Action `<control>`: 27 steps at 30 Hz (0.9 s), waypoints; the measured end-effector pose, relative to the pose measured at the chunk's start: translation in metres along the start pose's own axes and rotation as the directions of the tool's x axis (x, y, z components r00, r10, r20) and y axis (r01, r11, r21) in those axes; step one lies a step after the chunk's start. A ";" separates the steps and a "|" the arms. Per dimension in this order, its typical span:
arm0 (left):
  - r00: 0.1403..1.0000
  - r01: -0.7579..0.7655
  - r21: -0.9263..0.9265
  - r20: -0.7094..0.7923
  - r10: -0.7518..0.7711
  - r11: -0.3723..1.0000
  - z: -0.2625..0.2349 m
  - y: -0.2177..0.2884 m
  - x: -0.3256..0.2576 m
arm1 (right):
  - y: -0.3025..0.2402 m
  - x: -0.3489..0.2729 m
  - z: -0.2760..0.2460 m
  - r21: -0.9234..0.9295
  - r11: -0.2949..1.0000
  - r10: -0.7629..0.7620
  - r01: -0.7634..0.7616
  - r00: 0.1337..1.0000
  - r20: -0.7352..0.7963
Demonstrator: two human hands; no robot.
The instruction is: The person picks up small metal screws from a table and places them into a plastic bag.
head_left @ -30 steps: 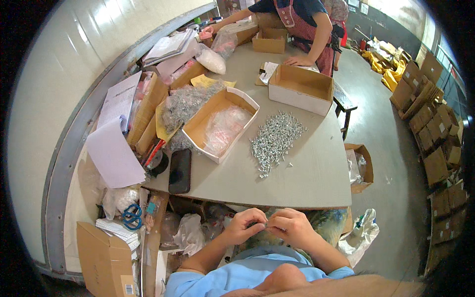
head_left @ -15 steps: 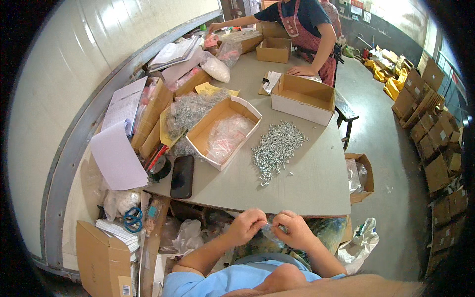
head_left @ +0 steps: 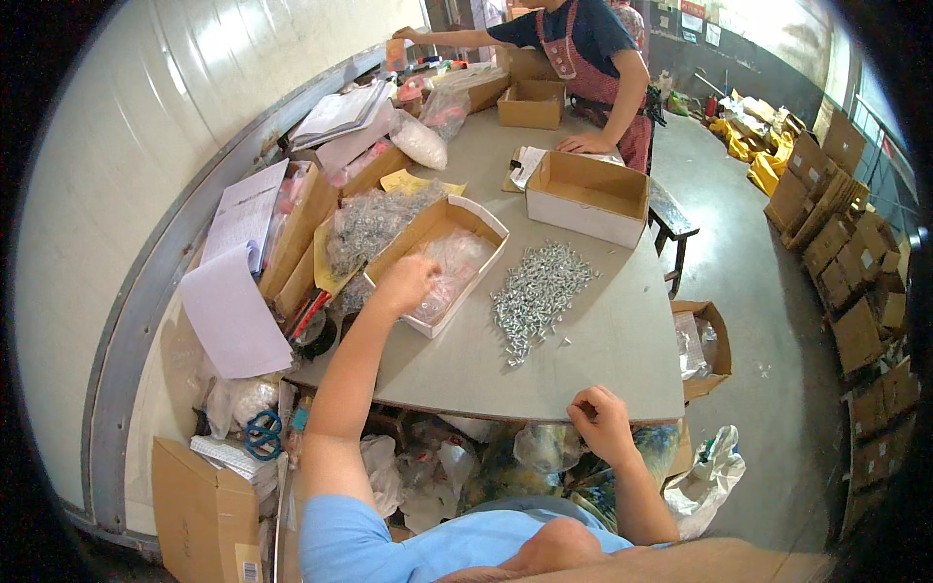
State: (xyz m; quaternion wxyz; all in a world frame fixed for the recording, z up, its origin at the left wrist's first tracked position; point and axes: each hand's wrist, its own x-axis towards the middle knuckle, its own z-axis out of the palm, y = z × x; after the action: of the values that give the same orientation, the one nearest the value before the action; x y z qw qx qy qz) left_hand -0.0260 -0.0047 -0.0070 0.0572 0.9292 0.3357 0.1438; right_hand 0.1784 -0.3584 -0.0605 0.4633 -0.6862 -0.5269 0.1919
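Observation:
My left hand (head_left: 406,282) reaches into a white-edged cardboard box (head_left: 384,264), its bent fingers at small clear plastic bags (head_left: 457,262) with red print. Whether it grips one is hidden. Just over the table's near edge, my right hand (head_left: 600,423) is curled, with its fingertips turned in; anything inside it cannot be made out. Below that edge, left of this hand, there is a clear plastic bag (head_left: 542,449). A loose pile of small silver screws (head_left: 539,296) lies on the grey table (head_left: 457,364), right of the box.
A bare-bottomed white cardboard box (head_left: 588,199) stands beyond the screws. Opposite, a person in an apron (head_left: 593,58) reaches toward the wall. Bagged metal parts (head_left: 374,228), papers (head_left: 228,311) and blue scissors (head_left: 262,432) crowd the left. Cartons (head_left: 836,248) are stacked far right.
My hands have parted from the clear plastic between them. The left has gone forward into the box, its arm covering the phone; the right has moved slightly right. The other person's arm has lifted.

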 end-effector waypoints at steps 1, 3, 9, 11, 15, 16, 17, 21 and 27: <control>0.981 -0.042 0.129 0.194 0.016 0.991 0.007 0.000 0.005 | 0.001 0.000 -0.002 -0.003 1.000 0.000 0.000 1.000 -0.002; 0.966 -0.039 0.174 0.258 -0.007 0.984 0.012 -0.004 0.009 | 0.001 0.001 -0.005 -0.001 1.000 0.005 -0.005 1.000 0.012; 0.983 0.033 0.035 0.180 -0.038 0.999 0.001 -0.011 0.010 | 0.006 0.004 -0.004 -0.038 0.999 0.037 -0.034 0.996 0.076; 0.997 0.048 -0.048 0.067 -0.045 0.998 -0.020 0.008 0.000 | 0.004 0.016 -0.010 -0.069 0.996 0.070 -0.061 0.988 0.140; 0.971 -0.081 -0.269 -0.237 0.016 0.960 -0.016 0.013 -0.019 | 0.020 0.054 -0.001 -0.391 0.917 -0.070 0.080 0.997 0.040; 0.949 -0.158 -0.274 -0.308 0.069 0.949 -0.017 0.024 -0.023 | 0.020 0.067 0.001 -0.479 0.876 -0.027 0.059 0.997 0.073; 0.919 -0.229 -0.272 -0.376 0.116 0.935 -0.019 0.033 -0.031 | 0.014 0.079 0.005 -0.531 0.845 0.019 0.053 0.991 0.129; 0.901 -0.261 -0.403 -0.429 0.071 0.877 -0.023 0.075 -0.071 | 0.001 0.108 0.037 -0.614 0.770 0.079 0.171 0.930 0.358; 0.947 -0.150 -0.835 -0.274 -0.165 0.529 0.007 0.103 -0.159 | -0.002 0.067 0.032 -0.552 0.761 -0.029 0.340 0.869 0.495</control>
State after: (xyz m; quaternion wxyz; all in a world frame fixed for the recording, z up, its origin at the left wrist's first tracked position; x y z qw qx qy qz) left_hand -0.0775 -0.1858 -0.0286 0.4463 0.7457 0.2321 0.4368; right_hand 0.1777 -0.2838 -0.0594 0.0897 -0.6776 -0.7209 0.1146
